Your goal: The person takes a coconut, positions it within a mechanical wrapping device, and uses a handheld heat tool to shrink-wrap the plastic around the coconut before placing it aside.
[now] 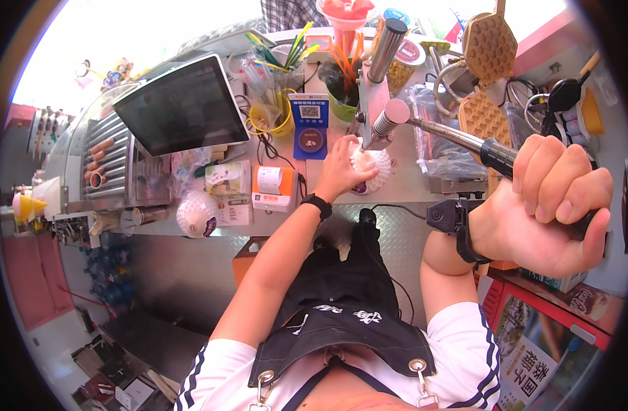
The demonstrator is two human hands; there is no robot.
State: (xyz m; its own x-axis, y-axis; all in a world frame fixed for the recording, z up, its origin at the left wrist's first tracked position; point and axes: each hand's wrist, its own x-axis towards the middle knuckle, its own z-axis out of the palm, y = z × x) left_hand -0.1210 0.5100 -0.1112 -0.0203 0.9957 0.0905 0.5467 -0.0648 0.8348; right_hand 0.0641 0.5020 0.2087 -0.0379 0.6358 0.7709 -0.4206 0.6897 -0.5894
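Note:
My right hand (pixel 555 205) is closed around the black grip of a lever (pixel 447 134) on a metal hand press (pixel 378 97). Under the press stands a peeled white coconut (pixel 378 177) in net-like wrapping. My left hand (pixel 343 167) rests on its near left side, fingers spread around it. The press's lower end meets the top of the coconut; the exact contact spot is partly hidden. A second wrapped white coconut (pixel 196 213) with a purple label sits at the counter's front edge, to the left.
An orange and white receipt printer (pixel 274 189), a blue code stand (pixel 310 126) and a dark screen (pixel 183 105) stand left of the press. A sausage roller grill (pixel 106 164) is further left. Straws in a yellow basket (pixel 273 120) are behind. Egg-waffle irons (pixel 486 115) stand right.

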